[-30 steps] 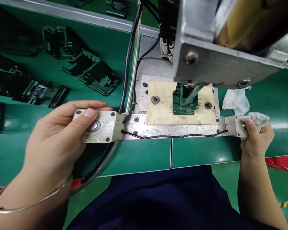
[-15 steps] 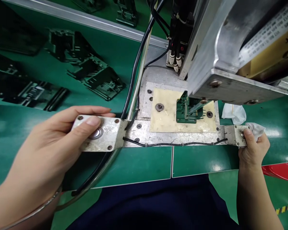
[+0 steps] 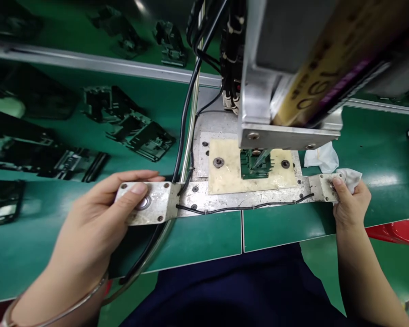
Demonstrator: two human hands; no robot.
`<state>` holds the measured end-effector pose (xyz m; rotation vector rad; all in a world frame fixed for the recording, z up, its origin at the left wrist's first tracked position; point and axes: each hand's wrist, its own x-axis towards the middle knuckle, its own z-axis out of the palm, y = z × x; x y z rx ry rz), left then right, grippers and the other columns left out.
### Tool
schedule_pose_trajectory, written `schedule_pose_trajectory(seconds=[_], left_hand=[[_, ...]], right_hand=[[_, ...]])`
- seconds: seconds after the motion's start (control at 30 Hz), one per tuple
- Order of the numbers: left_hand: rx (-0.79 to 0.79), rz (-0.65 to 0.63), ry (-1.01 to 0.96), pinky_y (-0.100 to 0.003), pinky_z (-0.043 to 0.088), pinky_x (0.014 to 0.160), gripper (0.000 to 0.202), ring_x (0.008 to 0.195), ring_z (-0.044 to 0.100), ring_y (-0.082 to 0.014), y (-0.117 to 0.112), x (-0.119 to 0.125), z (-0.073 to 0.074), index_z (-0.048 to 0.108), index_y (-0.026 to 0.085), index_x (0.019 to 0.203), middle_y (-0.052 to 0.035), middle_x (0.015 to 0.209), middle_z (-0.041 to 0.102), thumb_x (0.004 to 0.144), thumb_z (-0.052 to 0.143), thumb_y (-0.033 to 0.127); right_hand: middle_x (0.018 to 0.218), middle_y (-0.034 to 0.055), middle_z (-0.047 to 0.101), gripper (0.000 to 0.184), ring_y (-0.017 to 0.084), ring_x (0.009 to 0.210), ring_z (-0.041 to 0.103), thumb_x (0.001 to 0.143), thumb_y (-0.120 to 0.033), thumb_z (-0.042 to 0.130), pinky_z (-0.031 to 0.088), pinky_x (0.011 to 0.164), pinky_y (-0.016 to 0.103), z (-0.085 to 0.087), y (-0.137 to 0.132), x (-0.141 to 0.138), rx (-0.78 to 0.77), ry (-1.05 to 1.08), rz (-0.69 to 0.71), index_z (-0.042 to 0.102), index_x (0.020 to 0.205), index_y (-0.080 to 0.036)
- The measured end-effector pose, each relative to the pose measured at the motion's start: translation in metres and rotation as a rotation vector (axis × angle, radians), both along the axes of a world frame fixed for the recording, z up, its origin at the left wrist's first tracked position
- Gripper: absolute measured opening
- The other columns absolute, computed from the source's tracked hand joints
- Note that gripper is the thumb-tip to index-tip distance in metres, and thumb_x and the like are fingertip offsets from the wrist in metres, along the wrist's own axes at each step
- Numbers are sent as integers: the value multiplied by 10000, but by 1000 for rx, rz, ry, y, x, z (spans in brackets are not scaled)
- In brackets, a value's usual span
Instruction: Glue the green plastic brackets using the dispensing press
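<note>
My left hand point(image 3: 92, 222) grips the left metal button box point(image 3: 157, 206), thumb resting on its round button point(image 3: 143, 202). My right hand point(image 3: 349, 204) grips the right button box point(image 3: 322, 187), thumb on its button, with a white cloth point(image 3: 350, 177) bunched in the fingers. Between them a metal base plate point(image 3: 238, 200) carries a cream fixture block point(image 3: 225, 175) holding a green plastic part point(image 3: 254, 165). The grey press head point(image 3: 286, 131) hangs low over that part.
Several black plastic housings point(image 3: 139, 131) lie on the green bench to the left and behind the metal rail point(image 3: 88, 61). Black cables point(image 3: 186, 118) run down beside a metal tube. A white rag point(image 3: 322, 156) lies right of the fixture. A red bin edge point(image 3: 395, 229) shows at the right.
The view has tilted up and pulled back, showing more of the press head and the far bench. Both thumbs have stayed on their buttons.
</note>
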<state>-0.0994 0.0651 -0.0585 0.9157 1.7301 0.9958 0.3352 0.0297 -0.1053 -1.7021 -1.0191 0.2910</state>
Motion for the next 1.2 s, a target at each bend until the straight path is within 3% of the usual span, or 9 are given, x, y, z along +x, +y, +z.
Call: schedule_pose_trajectory(seconds=[0.2,0.47,0.57,0.63,0.73,0.83,1.03,1.2], left_hand=[[-45,-19,6,-123,463,477,727,640,568,-129,4,-2,3,744,247,1050,-44,936,733,529,856,741],[-27,-72,-4,-188,488,506,677,661,614,-176,9,-9,-4,738,221,1063,-73,966,750,599,840,703],[-9,-124,73,-223,526,533,666,728,655,-210,11,-15,-2,737,231,1080,-93,1097,750,624,811,710],[4,-145,215,-251,571,610,662,853,694,-253,11,-17,6,735,247,1083,-86,1142,746,619,799,715],[91,-142,371,-382,586,943,640,1160,661,-332,15,-10,25,713,274,1101,-78,1222,726,619,798,687],[233,-296,397,-521,443,1152,647,1280,597,-354,27,12,41,664,293,1172,-81,1313,682,643,811,636],[296,-797,249,-569,478,1117,836,1314,566,-375,67,78,37,532,248,1297,-151,1418,574,607,885,560],[257,-892,78,-499,532,1057,577,1145,662,-308,80,103,39,600,204,1191,-118,1217,687,720,824,449]], right_hand=[[803,-6,668,401,171,740,589,723,-519,835,469,696,295,1,2,-6,-17,42,17,721,905,-180],[813,24,714,464,215,748,628,676,-574,837,502,659,319,0,3,-9,-77,80,8,725,909,-188],[803,29,720,469,217,732,630,662,-580,838,502,644,320,1,4,-11,-80,80,2,726,892,-187],[795,32,721,478,217,722,629,653,-588,838,502,634,319,2,4,-13,-86,89,-3,726,887,-186],[792,32,722,483,218,721,633,650,-595,836,504,634,319,4,4,-14,-93,100,-6,726,887,-188],[785,24,715,469,215,718,633,654,-591,838,503,630,316,4,3,-14,-100,94,-10,721,875,-194],[780,17,709,471,208,712,628,659,-596,838,500,626,312,3,3,-14,-96,87,-9,720,879,-196],[781,21,707,470,214,716,637,665,-604,830,505,627,317,4,3,-15,-99,77,-11,717,875,-199]])
